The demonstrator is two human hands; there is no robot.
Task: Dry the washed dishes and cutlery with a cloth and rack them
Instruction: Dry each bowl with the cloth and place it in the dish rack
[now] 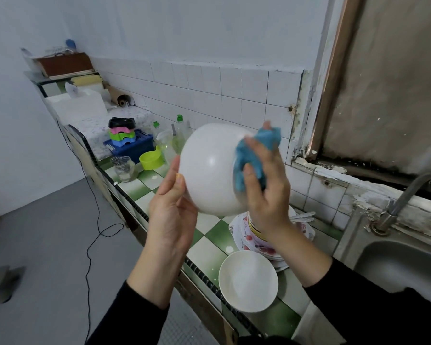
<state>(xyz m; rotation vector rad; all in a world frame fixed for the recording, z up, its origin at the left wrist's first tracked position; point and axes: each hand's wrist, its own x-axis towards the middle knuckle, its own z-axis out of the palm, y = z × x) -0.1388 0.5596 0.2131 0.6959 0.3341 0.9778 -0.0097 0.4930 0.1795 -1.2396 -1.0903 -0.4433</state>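
Black sleeves on both arms at the bottom of the view.

Nearest on the desk, which has green and white check tiles: second white bowl, mouth up, at the front edge. Just behind it is the plate stack, with red print and a yellow-rimmed piece on top, partly hidden by the right wrist. Pale cutlery handles lie behind the stack; can't tell the type. The steel sink is to the right, with the tap arching over it from the back ledge.

In the air above the stack:
- White bowl, the task item, is off the desk and tilted with its outer wall toward the camera.
- Left hand has its thumb on the bowl's left side and the palm under it. The fingers are hidden behind the bowl. Grip is wrapped round the bowl.
- Right hand has its grip pinching the blue cloth, fingers curled into it. The cloth is pressed on the bowl's right side near the rim, bunched, with one end sticking up past the fingertips.

Further along the desk, well apart from the hands:
- Glass jar with metal bits inside.
- Lime green bowl beside the jar.
- Blue crate behind those, with stacked coloured plastic pieces on top in black, pink, green and blue.
- Clear bottles with green caps against the white wall tiles.

Far end: white boxes and a shelf with a brown box. A black cable runs across the grey floor on the left.
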